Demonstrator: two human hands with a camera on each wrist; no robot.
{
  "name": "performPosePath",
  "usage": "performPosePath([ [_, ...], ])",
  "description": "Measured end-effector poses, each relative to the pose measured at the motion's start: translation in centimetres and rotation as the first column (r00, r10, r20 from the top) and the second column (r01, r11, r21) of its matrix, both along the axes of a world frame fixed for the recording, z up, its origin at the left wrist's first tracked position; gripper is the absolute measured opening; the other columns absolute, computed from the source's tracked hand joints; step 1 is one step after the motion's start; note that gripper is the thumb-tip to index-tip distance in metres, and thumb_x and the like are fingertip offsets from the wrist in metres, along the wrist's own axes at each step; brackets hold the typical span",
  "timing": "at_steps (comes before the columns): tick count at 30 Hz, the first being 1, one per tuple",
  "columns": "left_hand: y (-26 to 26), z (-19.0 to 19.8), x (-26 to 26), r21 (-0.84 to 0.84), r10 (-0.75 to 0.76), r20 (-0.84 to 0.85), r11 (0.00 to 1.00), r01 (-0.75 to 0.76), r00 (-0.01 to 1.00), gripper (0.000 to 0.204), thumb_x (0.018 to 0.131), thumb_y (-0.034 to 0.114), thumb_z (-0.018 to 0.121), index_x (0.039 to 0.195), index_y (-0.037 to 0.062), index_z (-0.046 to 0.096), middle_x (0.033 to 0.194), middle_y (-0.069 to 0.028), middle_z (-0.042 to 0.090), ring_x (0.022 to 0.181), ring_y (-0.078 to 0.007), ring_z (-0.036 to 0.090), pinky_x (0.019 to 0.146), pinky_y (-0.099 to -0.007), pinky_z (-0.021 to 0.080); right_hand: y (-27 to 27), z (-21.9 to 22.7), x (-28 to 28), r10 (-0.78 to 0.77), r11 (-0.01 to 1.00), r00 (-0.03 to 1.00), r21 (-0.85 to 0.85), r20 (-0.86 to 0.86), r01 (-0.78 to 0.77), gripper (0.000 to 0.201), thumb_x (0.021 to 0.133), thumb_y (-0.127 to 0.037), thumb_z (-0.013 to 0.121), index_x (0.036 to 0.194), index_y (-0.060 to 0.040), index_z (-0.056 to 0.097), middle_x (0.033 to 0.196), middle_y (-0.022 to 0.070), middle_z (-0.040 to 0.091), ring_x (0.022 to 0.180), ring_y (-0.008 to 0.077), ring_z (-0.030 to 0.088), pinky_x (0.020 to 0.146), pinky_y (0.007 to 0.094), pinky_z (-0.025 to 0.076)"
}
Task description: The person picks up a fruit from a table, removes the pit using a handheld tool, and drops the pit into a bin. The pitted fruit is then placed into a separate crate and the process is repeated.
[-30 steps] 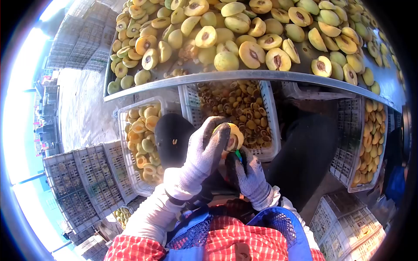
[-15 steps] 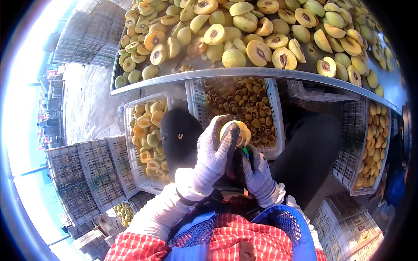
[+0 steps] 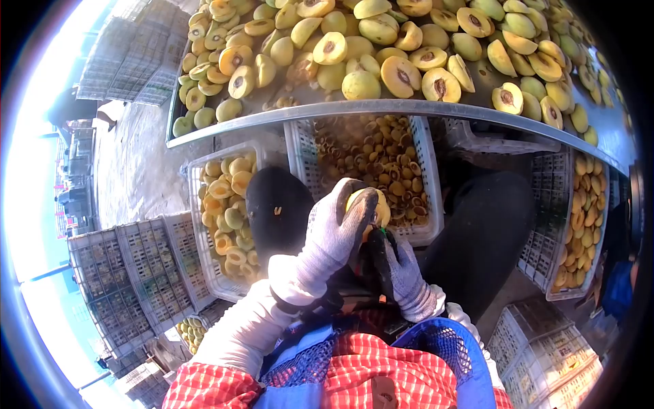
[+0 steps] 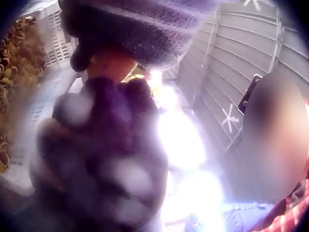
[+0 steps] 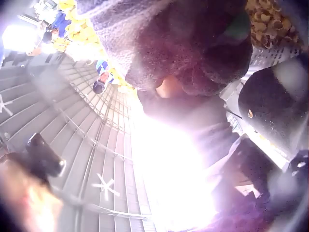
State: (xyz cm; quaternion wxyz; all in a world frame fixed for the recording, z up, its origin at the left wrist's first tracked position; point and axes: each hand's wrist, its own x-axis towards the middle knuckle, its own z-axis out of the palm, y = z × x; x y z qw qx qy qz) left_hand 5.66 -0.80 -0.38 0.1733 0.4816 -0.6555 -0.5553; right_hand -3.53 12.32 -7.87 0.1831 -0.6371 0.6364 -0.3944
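Observation:
In the head view, my gloved left hand [image 3: 332,221] grips a yellow peach half [image 3: 381,208], its cut face toward the right hand. My gloved right hand [image 3: 403,273] is just below it, fingers curled round a small tool with a green part [image 3: 383,232] that meets the fruit's lower edge. The tool's working end is hidden by fingers and fruit. In the left wrist view an orange patch of the peach half [image 4: 112,66] shows between dark glove fingers.
A metal table [image 3: 272,117] piled with peach halves [image 3: 400,76] stands ahead. Beneath its edge, a white crate [image 3: 436,198] holds small brown pieces. Crates of fruit halves stand left [image 3: 221,285] and right [image 3: 541,225]. Stacked crates [image 3: 136,279] rise at far left. Both knees flank the hands.
Both hands stay together in front of the body with the peach half. The peach half's cut face has turned away somewhat and shows less. The head view has shifted slightly.

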Motion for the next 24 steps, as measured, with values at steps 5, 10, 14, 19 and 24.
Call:
performPosePath([
  [5, 1.5, -1.2, 0.1, -0.32, 0.075, -0.029, 0.944, -0.08, 0.997, 0.031, 0.091, 0.023, 0.055, 0.108, -0.003, 0.054, 0.086, -0.0097, 0.061, 0.076, -0.0126, 0.057, 0.071, -0.0257, 0.047, -0.2, 0.0, 0.2, 0.04, 0.99, 0.998, -0.13, -0.042, -0.045, 0.047, 0.078, -0.002, 0.063, 0.122, 0.0052, 0.049, 0.11, 0.0257, 0.052, 0.089, 0.0358, 0.057, 0.074, 0.0394, 0.05],
  [10, 1.2, -1.1, 0.3, -0.246, 0.029, -0.009, 0.969, -0.03, 1.0, 0.03, 0.091, 0.024, 0.053, 0.107, -0.0025, 0.054, 0.083, -0.0105, 0.061, 0.073, -0.0141, 0.057, 0.068, -0.0264, 0.046, 0.3, -1.1, -0.1, 0.07, 0.997, 0.995, -0.026, 0.066, -0.068, 0.048, 0.077, -0.003, 0.061, 0.123, 0.0051, 0.048, 0.112, 0.0258, 0.051, 0.092, 0.0372, 0.057, 0.077, 0.0403, 0.049],
  [14, 1.1, 0.1, 0.1, -0.144, 0.045, 0.05, 0.989, -0.038, 0.998, 0.032, 0.091, 0.027, 0.054, 0.105, -0.0016, 0.054, 0.081, -0.0109, 0.061, 0.07, -0.014, 0.056, 0.065, -0.0274, 0.046, 0.8, -2.2, 0.6, 0.092, 0.991, 0.982, 0.081, 0.164, -0.106, 0.047, 0.078, -0.003, 0.058, 0.123, 0.0059, 0.047, 0.113, 0.026, 0.051, 0.095, 0.0385, 0.056, 0.081, 0.0401, 0.049],
  [19, 1.7, -1.3, -0.2, -0.416, 0.039, 0.02, 0.909, -0.027, 0.999, 0.03, 0.09, 0.021, 0.054, 0.108, -0.0029, 0.054, 0.086, -0.0145, 0.063, 0.077, -0.0206, 0.063, 0.071, -0.029, 0.048, -0.1, 0.6, 0.6, -0.084, 0.967, 0.812, 0.243, 0.578, -0.072, 0.032, 0.097, -0.027, 0.044, 0.11, -0.0002, 0.054, 0.086, 0.0127, 0.058, 0.069, 0.0202, 0.056, 0.06, 0.0278, 0.046],
  [24, 0.5, -2.7, 0.2, -0.564, -0.148, 0.04, 0.813, 0.145, 0.988, 0.032, 0.087, 0.017, 0.055, 0.112, -0.0042, 0.053, 0.089, -0.0171, 0.063, 0.076, -0.0247, 0.064, 0.069, -0.0309, 0.049, -0.7, 2.5, -0.3, -0.511, 0.745, -0.159, 0.343, 0.845, -0.572, 0.042, 0.093, -0.049, 0.042, 0.086, -0.0084, 0.052, 0.061, 0.0016, 0.044, 0.043, 0.0127, 0.038, 0.038, 0.0244, 0.03],
])
